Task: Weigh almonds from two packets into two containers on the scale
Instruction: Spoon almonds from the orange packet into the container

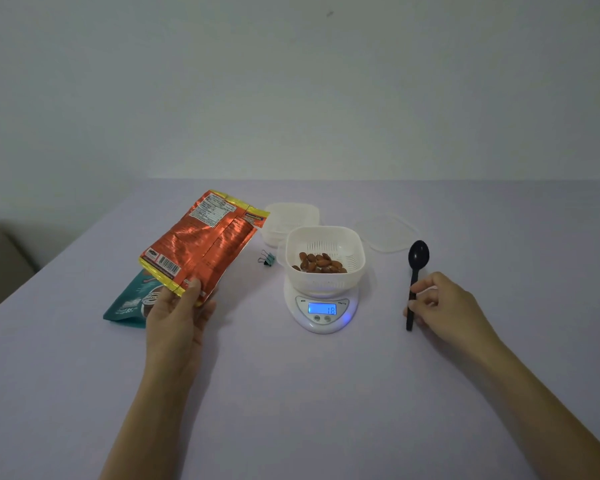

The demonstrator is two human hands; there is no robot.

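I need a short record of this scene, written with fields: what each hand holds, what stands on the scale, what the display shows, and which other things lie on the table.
left hand: grips the lower end of the orange packet, held up and tilted
right hand: fingers pinch the handle of the black spoon
scale: carries the white container with almonds inside
display: shows 18
teal packet: lies on the table, partly behind the left hand
second container: behind the scale
clear lid: right of the scale
binder clip: left of the scale

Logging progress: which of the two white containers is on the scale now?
The nearer container, holding almonds, sits on the scale; the other container stands behind it on the table.
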